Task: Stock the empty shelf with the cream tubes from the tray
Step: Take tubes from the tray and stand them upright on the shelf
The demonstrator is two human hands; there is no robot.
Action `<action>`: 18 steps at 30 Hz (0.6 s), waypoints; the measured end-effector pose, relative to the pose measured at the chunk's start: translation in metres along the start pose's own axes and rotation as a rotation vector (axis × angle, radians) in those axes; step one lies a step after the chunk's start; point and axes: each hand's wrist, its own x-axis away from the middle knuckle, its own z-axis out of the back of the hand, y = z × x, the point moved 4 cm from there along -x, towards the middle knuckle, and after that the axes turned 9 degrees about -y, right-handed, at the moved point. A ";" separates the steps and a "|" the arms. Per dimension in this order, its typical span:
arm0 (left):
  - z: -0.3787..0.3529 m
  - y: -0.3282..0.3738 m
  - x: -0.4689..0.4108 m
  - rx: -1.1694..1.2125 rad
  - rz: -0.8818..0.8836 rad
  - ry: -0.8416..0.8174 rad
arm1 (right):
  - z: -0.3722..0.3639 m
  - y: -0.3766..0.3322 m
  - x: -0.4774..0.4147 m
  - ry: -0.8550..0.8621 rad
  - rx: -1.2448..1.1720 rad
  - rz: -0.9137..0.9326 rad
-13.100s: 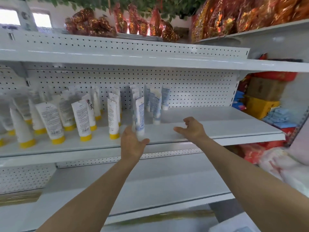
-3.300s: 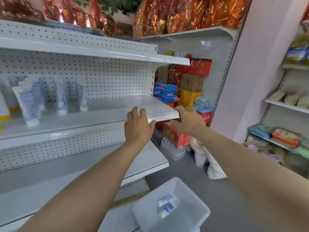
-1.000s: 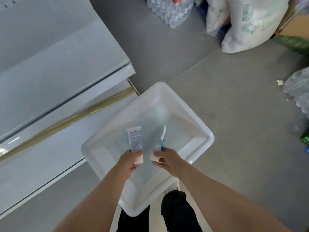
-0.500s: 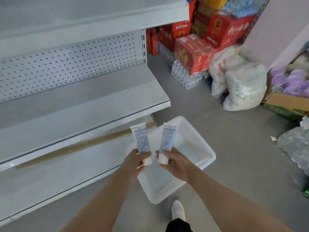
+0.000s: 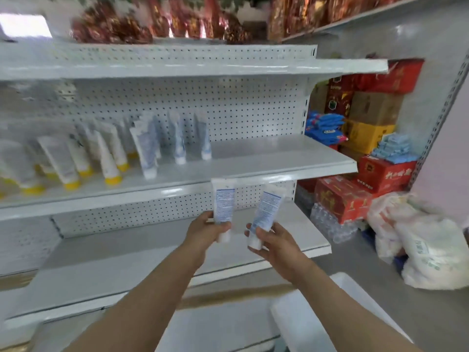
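Both hands have risen from just over the tray to chest height before the shelving, each carrying its tube along. Largest ahead of them is the white pegboard shelf unit (image 5: 228, 107); its middle shelf (image 5: 266, 158) lies just above and beyond the fingertips, bare on the side past the right hand, while further off past the left hand stand blue-and-white cream tubes (image 5: 177, 141) and, further still, yellow-capped tubes (image 5: 68, 161), all cap-down. Well to the right of the right hand are stacked red cartons (image 5: 342, 199) and white sacks (image 5: 429, 257) on the floor. Below the right forearm shows a corner of the white tray (image 5: 299, 316); its inside is blurred and cut off.

The left hand (image 5: 205, 235) is closed round the cap end of the left cream tube (image 5: 223, 204), which stands upright, its crimped end overlapping the middle shelf's front edge in the view. Just beside it, apart, the right hand (image 5: 274, 242) pinches the cap end of the right cream tube (image 5: 267, 209) between thumb and fingers; that tube leans rightward, its top level with the pegboard strip under the shelf edge.
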 end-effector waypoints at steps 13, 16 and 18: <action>0.092 0.113 -0.055 -0.206 -0.234 0.507 | -0.073 -0.109 -0.122 0.164 0.537 0.218; 0.104 0.117 -0.080 -0.225 -0.233 0.550 | -0.078 -0.114 -0.157 0.214 0.646 0.237; 0.111 0.114 -0.093 -0.253 -0.234 0.598 | -0.080 -0.117 -0.176 0.243 0.739 0.229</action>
